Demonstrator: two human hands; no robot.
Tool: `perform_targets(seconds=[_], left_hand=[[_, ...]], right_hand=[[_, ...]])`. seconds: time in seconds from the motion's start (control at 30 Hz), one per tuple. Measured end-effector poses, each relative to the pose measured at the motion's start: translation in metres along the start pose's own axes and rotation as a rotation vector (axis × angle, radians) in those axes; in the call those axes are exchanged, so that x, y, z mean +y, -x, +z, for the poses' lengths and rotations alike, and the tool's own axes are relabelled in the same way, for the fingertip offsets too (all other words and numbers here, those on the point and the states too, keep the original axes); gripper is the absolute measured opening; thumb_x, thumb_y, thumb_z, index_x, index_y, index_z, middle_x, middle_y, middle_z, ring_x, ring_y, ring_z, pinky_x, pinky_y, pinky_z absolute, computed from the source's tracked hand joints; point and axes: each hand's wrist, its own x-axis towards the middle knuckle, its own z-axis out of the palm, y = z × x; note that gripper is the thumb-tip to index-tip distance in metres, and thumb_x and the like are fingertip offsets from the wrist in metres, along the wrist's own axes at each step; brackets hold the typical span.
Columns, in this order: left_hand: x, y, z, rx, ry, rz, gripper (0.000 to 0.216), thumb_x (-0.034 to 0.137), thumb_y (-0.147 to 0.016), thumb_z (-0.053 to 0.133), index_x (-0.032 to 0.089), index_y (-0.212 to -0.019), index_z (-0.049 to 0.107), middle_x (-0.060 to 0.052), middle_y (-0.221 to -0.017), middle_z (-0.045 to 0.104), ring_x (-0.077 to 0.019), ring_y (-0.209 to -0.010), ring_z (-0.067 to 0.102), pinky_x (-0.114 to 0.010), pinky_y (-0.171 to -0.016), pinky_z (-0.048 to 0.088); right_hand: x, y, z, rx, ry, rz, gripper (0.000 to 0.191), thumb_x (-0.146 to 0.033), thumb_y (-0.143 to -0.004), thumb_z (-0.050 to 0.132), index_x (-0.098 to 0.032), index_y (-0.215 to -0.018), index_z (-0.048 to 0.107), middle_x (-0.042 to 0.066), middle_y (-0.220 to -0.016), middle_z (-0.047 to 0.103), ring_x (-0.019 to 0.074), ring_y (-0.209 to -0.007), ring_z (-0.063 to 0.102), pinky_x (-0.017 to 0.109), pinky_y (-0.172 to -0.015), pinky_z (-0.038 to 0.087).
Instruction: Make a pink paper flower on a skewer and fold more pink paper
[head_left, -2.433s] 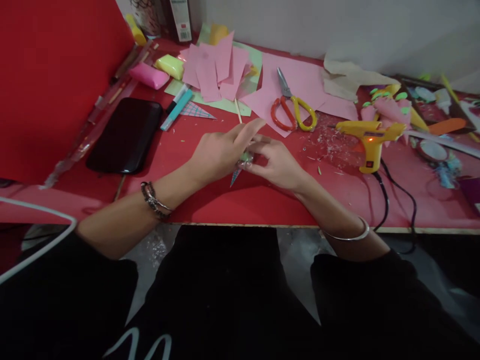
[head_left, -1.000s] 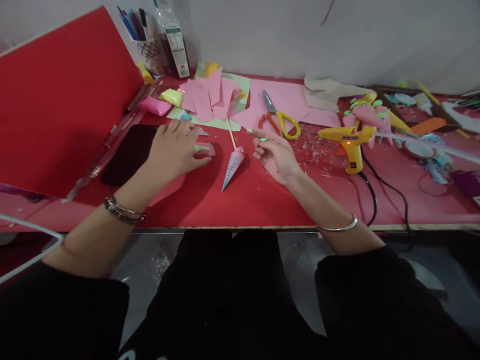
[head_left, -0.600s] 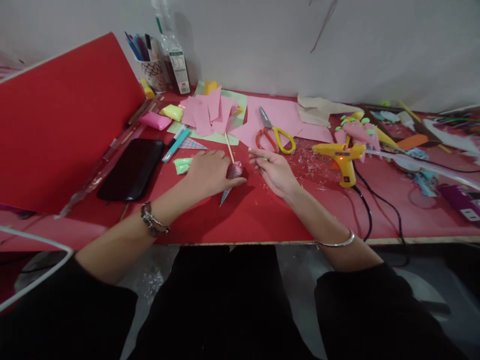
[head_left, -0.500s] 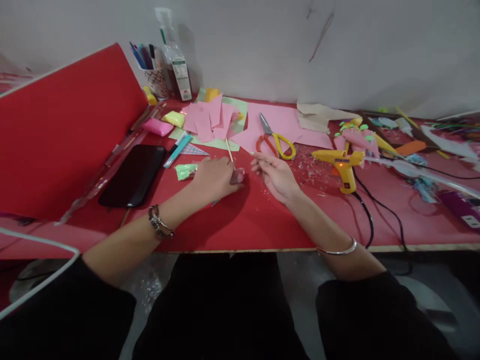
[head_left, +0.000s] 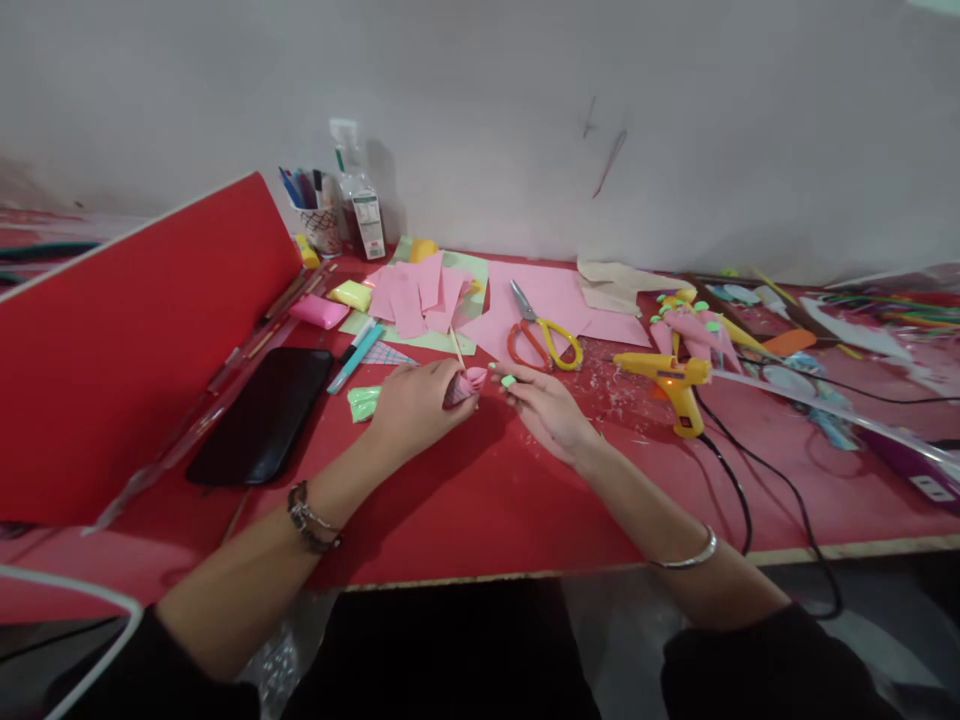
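Observation:
My left hand point(head_left: 415, 405) is closed around a pink paper cone point(head_left: 465, 384) on the red table point(head_left: 495, 500); a thin wooden stick point(head_left: 456, 348) rises behind the cone. My right hand point(head_left: 545, 405) lies just right of the cone with a small green piece point(head_left: 508, 381) at its fingertips, thumb and fingers pinched near it. A crumpled green packet point(head_left: 364, 402) sits left of my left hand.
A black phone point(head_left: 262, 415) and a big red board point(head_left: 127, 340) are at the left. Pink paper sheets point(head_left: 427, 295), scissors point(head_left: 541, 335), a yellow glue gun point(head_left: 671, 385) with its cable, finished pink cones point(head_left: 694, 325) and a pen cup point(head_left: 319, 215) lie farther back.
My left hand set the green packet down at the left, came back and closed on the pink cone. The camera has tilted up, showing more wall.

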Motion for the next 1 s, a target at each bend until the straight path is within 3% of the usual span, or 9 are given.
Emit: perform_targets(seconds=[0.13,0.23,0.4,0.57,0.73,0.83,0.9,1.0], left_hand=[[-0.001,0.001,0.000,0.096,0.016,-0.031,0.025,0.033,-0.080,0.043,0.013,-0.092,0.051,-0.007,-0.071,0.065,-0.0202,-0.063,0.060,-0.029,-0.058,0.040],[-0.001,0.002,0.002,0.173,0.064,-0.033,0.025,0.032,-0.082,0.039,0.012,-0.093,0.047,-0.006,-0.065,0.064,-0.0204,-0.058,0.060,-0.028,-0.052,0.041],[0.000,0.004,0.004,0.291,0.147,0.027,0.021,0.032,-0.083,0.036,0.014,-0.092,0.042,-0.006,-0.070,0.064,-0.0179,-0.056,0.061,-0.025,-0.049,0.042],[0.002,0.005,0.003,0.297,0.141,0.048,0.019,0.032,-0.082,0.038,0.016,-0.091,0.042,-0.004,-0.065,0.063,-0.0163,-0.051,0.059,-0.023,-0.044,0.039],[0.001,0.005,0.002,0.284,0.150,0.025,0.022,0.034,-0.081,0.039,0.015,-0.091,0.043,-0.002,-0.061,0.062,-0.0156,-0.048,0.058,-0.023,-0.043,0.038],[0.001,0.005,0.001,0.271,0.200,0.010,0.021,0.034,-0.081,0.039,0.016,-0.091,0.044,-0.002,-0.066,0.063,-0.0123,-0.046,0.055,-0.022,-0.043,0.038],[0.001,0.005,0.002,0.266,0.213,0.001,0.021,0.034,-0.080,0.040,0.016,-0.091,0.045,-0.002,-0.067,0.063,-0.0116,-0.045,0.054,-0.022,-0.043,0.037],[0.000,0.005,0.004,0.243,0.188,0.006,0.024,0.035,-0.079,0.043,0.015,-0.092,0.045,-0.003,-0.066,0.064,-0.0146,-0.049,0.057,-0.023,-0.044,0.038]], right_hand=[[-0.006,-0.007,-0.002,-0.010,0.043,0.003,0.016,-0.020,-0.057,0.067,-0.016,-0.071,0.061,-0.002,-0.065,0.063,0.0073,-0.062,0.055,0.022,-0.063,0.042],[-0.009,-0.012,-0.002,-0.036,0.119,-0.005,0.024,-0.034,-0.056,0.068,-0.016,-0.066,0.055,-0.003,-0.060,0.062,0.0068,-0.053,0.055,0.021,-0.054,0.041],[-0.002,-0.014,0.001,-0.056,0.199,-0.050,0.035,-0.045,-0.060,0.063,-0.017,-0.054,0.042,-0.008,-0.040,0.050,0.0022,-0.034,0.037,0.017,-0.037,0.025],[-0.001,-0.007,0.000,-0.114,0.243,-0.099,0.033,-0.036,-0.057,0.067,-0.018,-0.055,0.040,-0.012,-0.038,0.041,0.0014,-0.035,0.030,0.017,-0.038,0.020],[0.000,-0.007,0.001,-0.198,0.321,-0.110,0.018,-0.030,-0.061,0.064,-0.018,-0.068,0.052,-0.008,-0.051,0.049,0.0042,-0.045,0.041,0.020,-0.047,0.033],[0.002,-0.010,-0.001,-0.216,0.231,-0.105,0.022,-0.036,-0.063,0.062,-0.018,-0.074,0.056,-0.004,-0.063,0.056,0.0068,-0.055,0.049,0.023,-0.056,0.039],[0.003,-0.010,-0.003,-0.217,0.166,-0.076,0.027,-0.042,-0.062,0.063,-0.019,-0.073,0.055,-0.003,-0.063,0.057,0.0072,-0.054,0.050,0.022,-0.053,0.039],[0.001,-0.008,-0.005,-0.187,0.179,-0.054,0.036,-0.051,-0.062,0.060,-0.018,-0.058,0.050,-0.006,-0.046,0.046,0.0041,-0.038,0.037,0.019,-0.039,0.026]])
